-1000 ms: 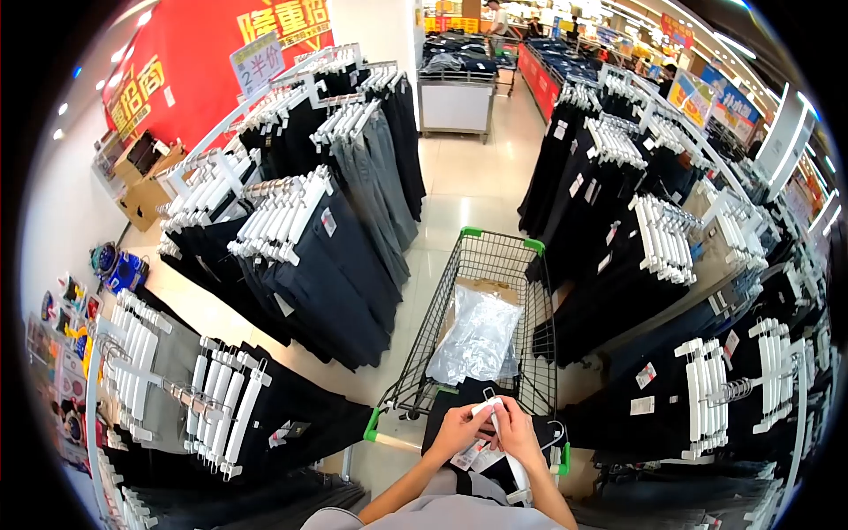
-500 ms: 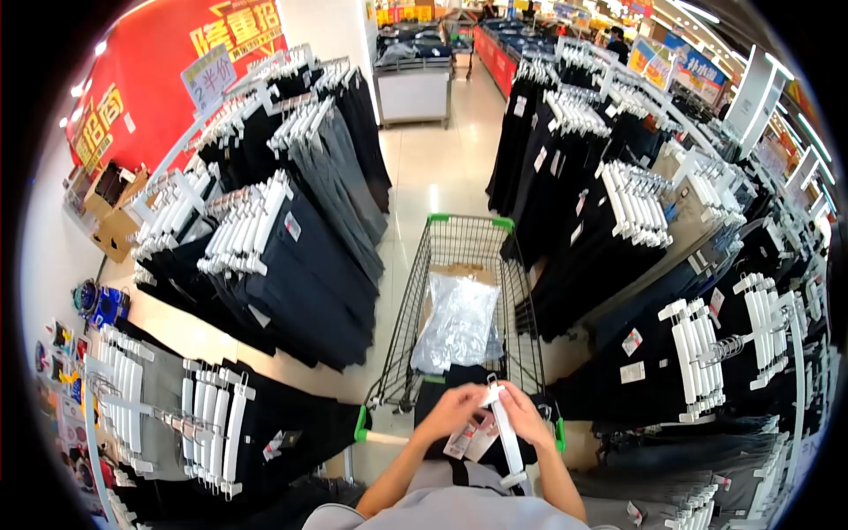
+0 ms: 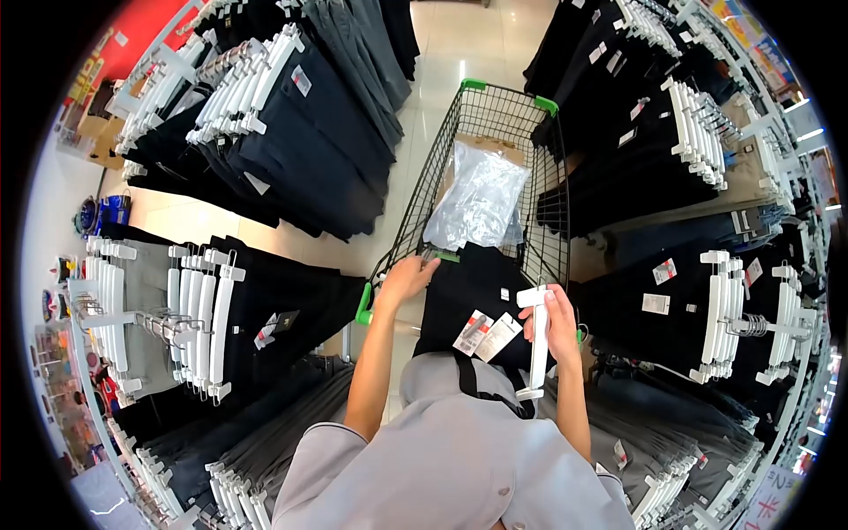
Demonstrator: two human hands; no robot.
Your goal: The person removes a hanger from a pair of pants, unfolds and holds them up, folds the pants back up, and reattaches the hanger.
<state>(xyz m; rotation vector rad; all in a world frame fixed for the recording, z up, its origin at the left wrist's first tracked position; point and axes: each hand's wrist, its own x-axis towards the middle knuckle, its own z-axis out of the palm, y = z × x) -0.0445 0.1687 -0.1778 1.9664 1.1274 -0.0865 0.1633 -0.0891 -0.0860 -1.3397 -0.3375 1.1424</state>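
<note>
My right hand [image 3: 555, 325] is closed around a white trouser hanger [image 3: 538, 340], which stands lengthwise along the right edge of a pair of black trousers [image 3: 455, 296]. Whether a clip still grips the cloth is unclear. The trousers are spread over the near end of the shopping cart [image 3: 566, 190], with paper price tags [image 3: 488, 336] on top near my body. My left hand [image 3: 408, 281] is at their upper left edge beside a green part of the cart, fingers drawn together; what they pinch is hidden. Clear plastic-wrapped packs [image 3: 477, 199] lie deeper in the cart.
Racks of dark trousers [image 3: 309, 150] on white hangers stand close on the left, and more trousers [image 3: 636, 159] hang on the right. A tiled aisle [image 3: 442, 53] runs ahead of the cart. Cardboard boxes [image 3: 102, 141] sit at the far left.
My hands have moved apart: the left went forward to the trousers' edge, the right shifted right with the hanger. The black trousers now show spread out. My view has tilted down.
</note>
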